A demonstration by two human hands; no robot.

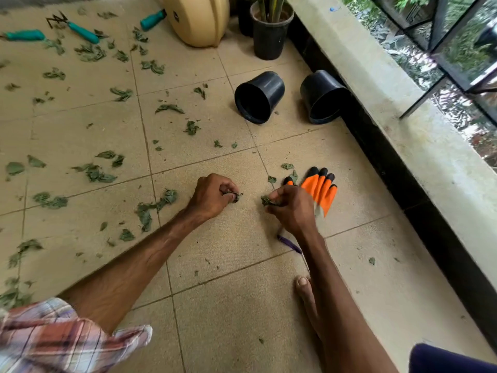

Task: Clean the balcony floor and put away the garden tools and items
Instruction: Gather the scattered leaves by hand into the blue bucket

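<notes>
While leaves (94, 173) litter tile floor (236, 246), left hand (212, 196) curls round leaf wad (236, 196), right hand (293, 208) pinches leaf scrap (266, 201) — orange glove (321, 188) just beside right hand; small mark (176, 15) on beige container (199, 22) too blurred to read.

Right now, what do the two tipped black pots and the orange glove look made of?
Left black pot and right black pot: likely thin moulded plastic, smooth with a dull sheen. Orange glove: seems fabric with a matte rubbery coating; its black fingertip caps look like hard plastic, though that is uncertain.
</notes>
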